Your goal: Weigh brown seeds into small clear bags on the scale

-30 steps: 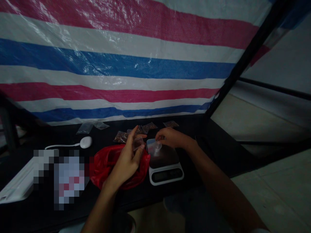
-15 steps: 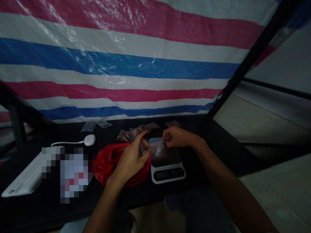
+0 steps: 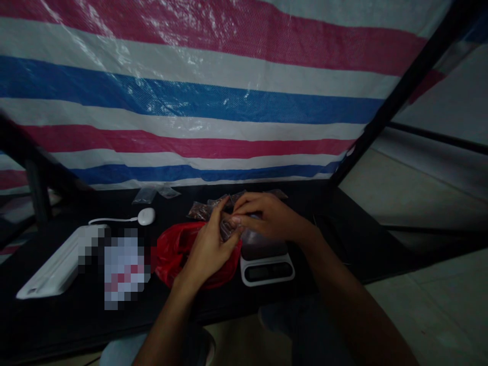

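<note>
My left hand point(image 3: 211, 244) is above the red plastic bag point(image 3: 173, 244), its thumb and fingers closed around a small clear plastic bag point(image 3: 226, 230). Fingers of my right hand point(image 3: 263, 216) meet the same clear bag at its upper edge and pinch there; they partly hide it. Beneath my right hand stands a white kitchen scale point(image 3: 269, 269) with a dark display. Its platform is partly covered by the hand, and something pale and translucent point(image 3: 253, 239) shows on it. Small clear bags with brown contents point(image 3: 198, 210) lie just behind my hands.
Flat clear bags point(image 3: 145, 194) lie at the back left. Nearer are a white rounded device with a cord point(image 3: 146, 216), a long white case point(image 3: 57, 264) and a blurred-out packet point(image 3: 124, 269). A striped tarp point(image 3: 229, 107) hangs behind the black table point(image 3: 68, 325).
My right hand has moved left from over the scale to my left hand and now touches the clear bag there. My left hand keeps its hold. The view has shifted slightly.
</note>
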The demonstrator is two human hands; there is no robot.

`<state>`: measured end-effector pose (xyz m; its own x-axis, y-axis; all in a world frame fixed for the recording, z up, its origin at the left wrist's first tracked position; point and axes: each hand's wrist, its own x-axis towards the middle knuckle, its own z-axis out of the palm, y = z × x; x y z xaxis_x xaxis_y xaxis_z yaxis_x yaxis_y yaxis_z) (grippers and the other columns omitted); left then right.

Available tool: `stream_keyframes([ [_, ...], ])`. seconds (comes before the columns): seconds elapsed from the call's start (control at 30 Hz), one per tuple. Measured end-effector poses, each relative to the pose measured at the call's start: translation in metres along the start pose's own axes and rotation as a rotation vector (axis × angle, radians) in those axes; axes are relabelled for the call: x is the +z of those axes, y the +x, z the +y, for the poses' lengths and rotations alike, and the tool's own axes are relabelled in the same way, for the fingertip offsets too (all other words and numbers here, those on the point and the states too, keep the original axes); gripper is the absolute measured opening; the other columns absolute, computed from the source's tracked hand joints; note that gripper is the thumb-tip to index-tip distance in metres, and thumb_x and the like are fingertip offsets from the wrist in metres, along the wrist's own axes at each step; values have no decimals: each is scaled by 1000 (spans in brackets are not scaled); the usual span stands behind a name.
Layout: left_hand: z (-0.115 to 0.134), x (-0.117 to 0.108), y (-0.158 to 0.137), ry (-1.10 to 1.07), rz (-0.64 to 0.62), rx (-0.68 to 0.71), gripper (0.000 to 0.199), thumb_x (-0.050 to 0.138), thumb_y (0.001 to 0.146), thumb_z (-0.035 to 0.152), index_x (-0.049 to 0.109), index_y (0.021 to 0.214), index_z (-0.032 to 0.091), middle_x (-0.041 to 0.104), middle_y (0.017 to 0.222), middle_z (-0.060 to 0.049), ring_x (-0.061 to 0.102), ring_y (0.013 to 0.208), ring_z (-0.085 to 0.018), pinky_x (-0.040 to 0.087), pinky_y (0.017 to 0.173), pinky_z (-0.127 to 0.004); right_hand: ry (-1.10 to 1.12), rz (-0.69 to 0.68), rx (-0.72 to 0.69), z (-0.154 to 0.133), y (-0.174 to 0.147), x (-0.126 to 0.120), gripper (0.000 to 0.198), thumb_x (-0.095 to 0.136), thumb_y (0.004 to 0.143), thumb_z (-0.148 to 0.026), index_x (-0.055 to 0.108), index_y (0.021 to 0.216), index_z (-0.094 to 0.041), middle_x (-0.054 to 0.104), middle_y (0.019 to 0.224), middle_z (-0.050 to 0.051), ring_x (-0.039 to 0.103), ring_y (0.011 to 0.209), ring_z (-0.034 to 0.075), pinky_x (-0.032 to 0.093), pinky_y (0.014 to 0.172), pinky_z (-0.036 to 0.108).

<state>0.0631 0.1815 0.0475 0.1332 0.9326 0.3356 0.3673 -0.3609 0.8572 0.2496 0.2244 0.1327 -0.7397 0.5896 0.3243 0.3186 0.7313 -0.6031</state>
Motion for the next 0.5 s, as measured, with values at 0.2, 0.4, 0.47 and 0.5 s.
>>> stream_keyframes([
  [0.2, 1, -1, 1, 16, -26, 16, 79, 67, 91, 29, 30, 160, 21, 68, 135, -13, 67, 124, -29, 52, 109, -47, -56, -86, -18, -2, -4, 5, 9, 69, 92, -16, 78, 94, -16, 71, 110, 9, 67, 102, 18, 51, 95, 32],
  [0.4, 8, -48, -2, 257, -25, 3, 50, 64, 94, 47, 58, 136, 19, 69, 130, -12, 66, 120, -29, 51, 106, -47, -137, 140, 174, 30, -2, -25, 14, 66, 95, -22, 79, 98, -17, 77, 96, 6, 70, 87, 18, 51, 81, 30],
  [0.47, 5, -68, -7, 367, -159, -105, 28, 55, 99, 42, 69, 111, 21, 75, 114, -10, 71, 108, -28, 54, 100, -45, -239, 218, 237, 45, -4, -39, 17, 66, 95, -24, 80, 102, -18, 79, 101, 8, 72, 92, 22, 51, 84, 32],
  [0.5, 0, -75, -10, 396, -236, -167, 26, 53, 98, 38, 71, 106, 21, 77, 110, -9, 72, 103, -27, 55, 96, -44, -299, 243, 267, 52, -5, -43, 19, 65, 96, -24, 81, 103, -18, 79, 103, 9, 72, 95, 23, 51, 86, 33],
])
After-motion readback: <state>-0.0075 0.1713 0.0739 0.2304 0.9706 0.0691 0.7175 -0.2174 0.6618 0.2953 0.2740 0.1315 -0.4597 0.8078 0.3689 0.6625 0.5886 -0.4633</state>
